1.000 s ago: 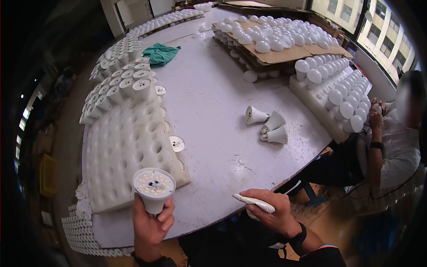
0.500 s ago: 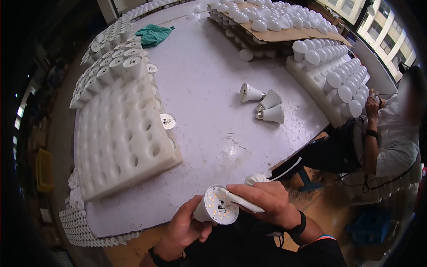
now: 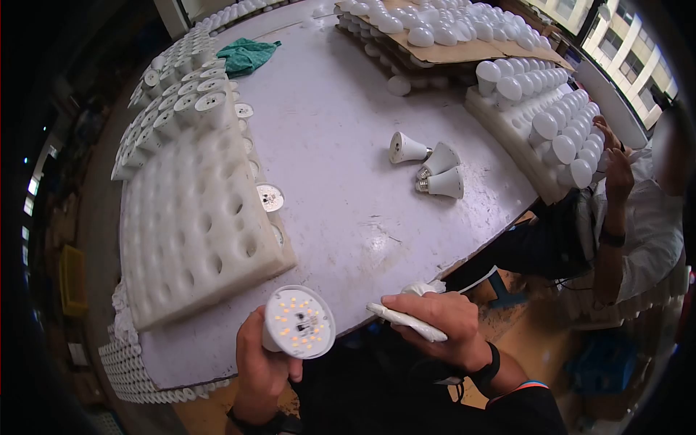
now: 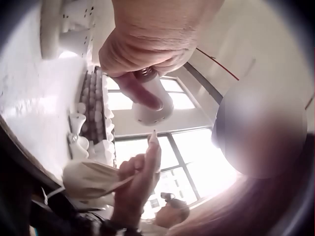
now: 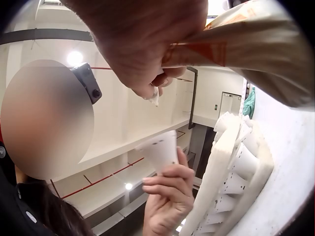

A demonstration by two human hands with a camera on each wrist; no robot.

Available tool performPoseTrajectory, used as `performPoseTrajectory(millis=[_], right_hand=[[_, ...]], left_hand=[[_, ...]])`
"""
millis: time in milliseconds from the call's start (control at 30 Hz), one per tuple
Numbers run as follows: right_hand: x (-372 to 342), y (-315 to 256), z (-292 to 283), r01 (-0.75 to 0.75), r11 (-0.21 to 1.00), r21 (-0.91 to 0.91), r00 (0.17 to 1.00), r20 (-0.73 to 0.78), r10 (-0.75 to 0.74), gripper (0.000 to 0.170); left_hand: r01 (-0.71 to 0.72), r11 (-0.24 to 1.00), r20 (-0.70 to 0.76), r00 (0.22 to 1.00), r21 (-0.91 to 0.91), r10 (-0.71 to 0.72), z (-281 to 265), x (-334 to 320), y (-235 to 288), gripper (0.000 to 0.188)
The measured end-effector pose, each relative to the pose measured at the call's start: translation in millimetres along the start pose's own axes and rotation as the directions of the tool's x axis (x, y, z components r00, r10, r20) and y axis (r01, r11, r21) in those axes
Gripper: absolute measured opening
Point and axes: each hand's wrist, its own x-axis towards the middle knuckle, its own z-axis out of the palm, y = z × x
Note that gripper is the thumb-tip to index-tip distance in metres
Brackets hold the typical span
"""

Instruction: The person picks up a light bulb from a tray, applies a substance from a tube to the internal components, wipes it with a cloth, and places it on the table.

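Observation:
My left hand [image 3: 262, 366] grips a white LED bulb body [image 3: 299, 322] with no dome, its round board with small yellow chips tilted up towards me. In the left wrist view, thumb and fingers wrap the bulb body [image 4: 153, 101] near its screw cap. My right hand [image 3: 442, 328] squeezes a soft white bag [image 3: 407, 322] drawn to a narrow tip, to the right of the bulb and apart from it. The right wrist view shows the bag [image 5: 246, 46] with orange print, its wide end hanging out past the hand.
Three bulb bodies [image 3: 439, 183] lie mid-table. At left, a foam tray [image 3: 181, 225] with holes carries rows of bulb bodies, near a green cloth [image 3: 248, 56]. Domed bulbs [image 3: 562, 148] fill a tray at right, beside a seated person [image 3: 641, 210]. White domes [image 3: 464, 29] cover cardboard behind.
My left hand brought the bulb body rightward to the bag's tip, then drew it back left, apart from the bag. The right hand stayed near its place. The other person's hands rose.

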Motion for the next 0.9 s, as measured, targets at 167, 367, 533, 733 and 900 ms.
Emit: performPoseTrajectory(millis=[167,367,533,733,900], right_hand=[[0.9,-1.9,-1.0,-0.056,0.995,0.083,0.996,-0.062,0.062,0.037],[3.4,-8.4,2.7,-0.202,0.967,0.154,0.979,0.026,0.2,0.027],[4.4,-1.9,3.7,-0.136,0.98,0.143,0.986,-0.076,0.148,0.034],[6.6,-7.4,3.5,-0.105,0.988,0.11,0.993,-0.036,0.11,0.033],[4.8,-9.3,2.4,-0.154,0.982,0.112,0.987,-0.023,0.157,0.033]], left_hand=[[-0.501,0.792,-0.487,0.819,-0.35,0.303,29.6,-10.1,51.2,0.039],[-0.099,0.693,0.049,0.98,-0.714,0.191,17.7,-1.5,75.7,0.045],[-0.735,0.677,-0.05,0.677,-0.028,0.734,-14.1,-12.1,58.6,0.046],[0.134,0.981,-0.113,0.982,-0.141,-0.151,-5.1,14.3,8.5,0.047],[0.401,0.732,0.165,0.912,-0.55,-0.376,-38.9,12.3,-37.0,0.044]])
